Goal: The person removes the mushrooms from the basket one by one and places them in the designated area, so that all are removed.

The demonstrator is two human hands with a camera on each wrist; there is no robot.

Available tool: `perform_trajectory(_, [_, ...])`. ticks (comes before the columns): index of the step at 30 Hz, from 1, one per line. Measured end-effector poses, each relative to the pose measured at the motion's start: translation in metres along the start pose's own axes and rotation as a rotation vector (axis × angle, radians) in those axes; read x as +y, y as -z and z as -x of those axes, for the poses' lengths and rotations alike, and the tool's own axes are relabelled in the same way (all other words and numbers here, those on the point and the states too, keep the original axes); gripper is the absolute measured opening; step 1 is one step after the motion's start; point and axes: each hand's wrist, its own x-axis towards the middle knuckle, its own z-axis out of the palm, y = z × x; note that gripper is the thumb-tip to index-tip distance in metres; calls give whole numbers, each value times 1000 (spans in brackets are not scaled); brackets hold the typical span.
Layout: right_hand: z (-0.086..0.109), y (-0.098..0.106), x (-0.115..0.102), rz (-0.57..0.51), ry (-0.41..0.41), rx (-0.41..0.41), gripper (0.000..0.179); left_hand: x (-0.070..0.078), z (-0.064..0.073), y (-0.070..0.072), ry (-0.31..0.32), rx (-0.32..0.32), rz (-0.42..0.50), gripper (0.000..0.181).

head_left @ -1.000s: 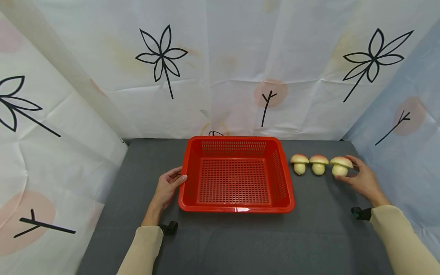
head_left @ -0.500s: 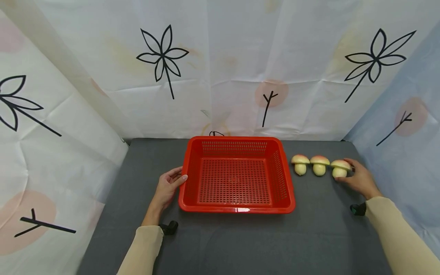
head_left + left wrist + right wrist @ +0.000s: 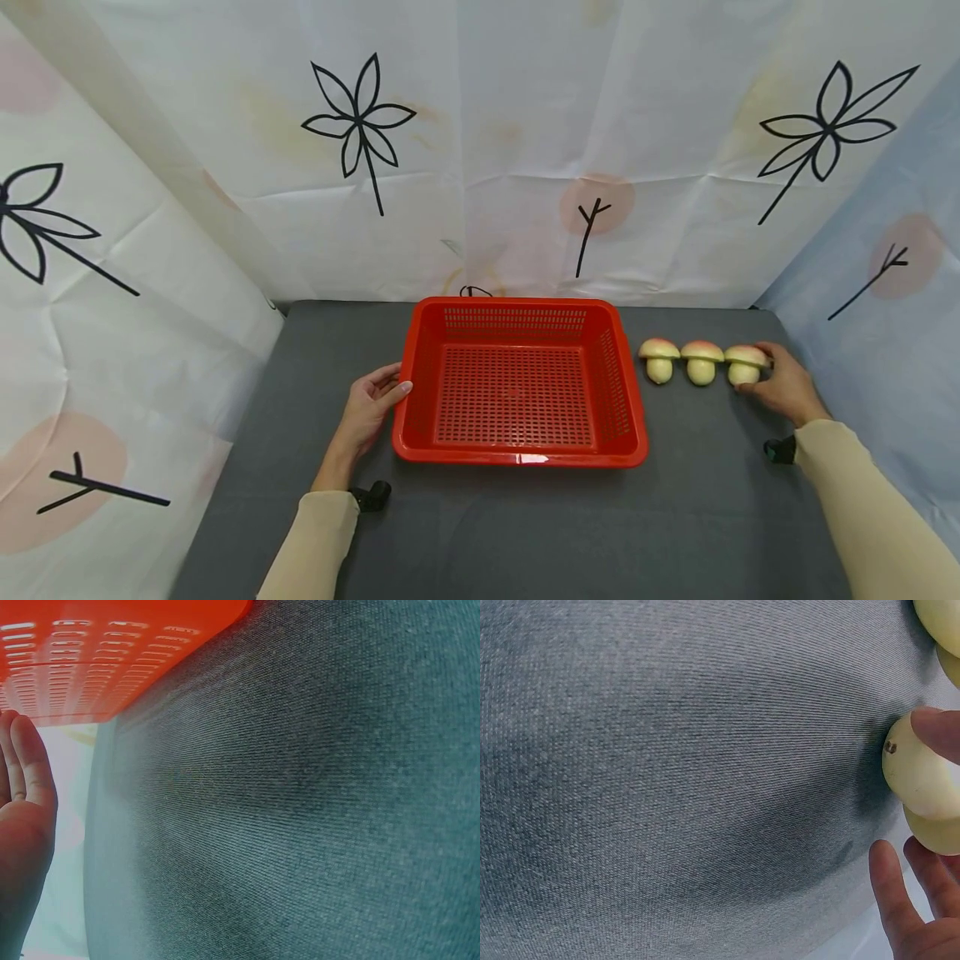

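Observation:
Three toy mushrooms with reddish-yellow caps and pale stems stand in a row right of the red plastic basket [image 3: 517,454]. My right hand [image 3: 783,385] holds the rightmost mushroom [image 3: 745,365], thumb at its stem and fingers around the far side of its cap. In the right wrist view the thumb [image 3: 937,733] overlaps this mushroom's pale stem [image 3: 919,769]. The middle mushroom [image 3: 702,363] and the left mushroom [image 3: 660,360] stand close beside it. My left hand [image 3: 371,404] grips the basket's left rim, thumb on top, fingers along the outer wall.
A dark grey cloth [image 3: 570,533] covers the table. Patterned white curtains [image 3: 517,150] rise behind the table and along its left side, with a bluish curtain [image 3: 885,250] on the right. Each wrist wears a black camera mount.
The rightmost mushroom has come down slightly in my right hand into line with the other two. The left hand and basket have stayed put; the head view has shifted a little.

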Motion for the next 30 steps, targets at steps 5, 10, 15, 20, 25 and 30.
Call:
perform_trajectory(5, [0, 1, -1, 17, 24, 8, 84, 0, -1, -1, 2, -3, 2, 47])
perform_trajectory(10, [0, 3, -1, 25, 42, 11, 85, 0, -3, -1, 7, -9, 8, 48])
perform_trajectory(15, [0, 4, 0, 20, 52, 11, 86, 0, -4, 0, 9, -6, 6, 47])
perform_trajectory(20, [0, 7, -3, 18, 53, 16, 86, 0, -6, 0, 18, -4, 1, 47])
perform_trajectory(25, [4, 11, -19, 54, 88, 36, 85, 2, -7, -1, 35, -3, 4, 48])
perform_trajectory(30, [13, 8, -48, 59, 149, 57, 83, 7, -6, 0, 71, -5, -28, 49])
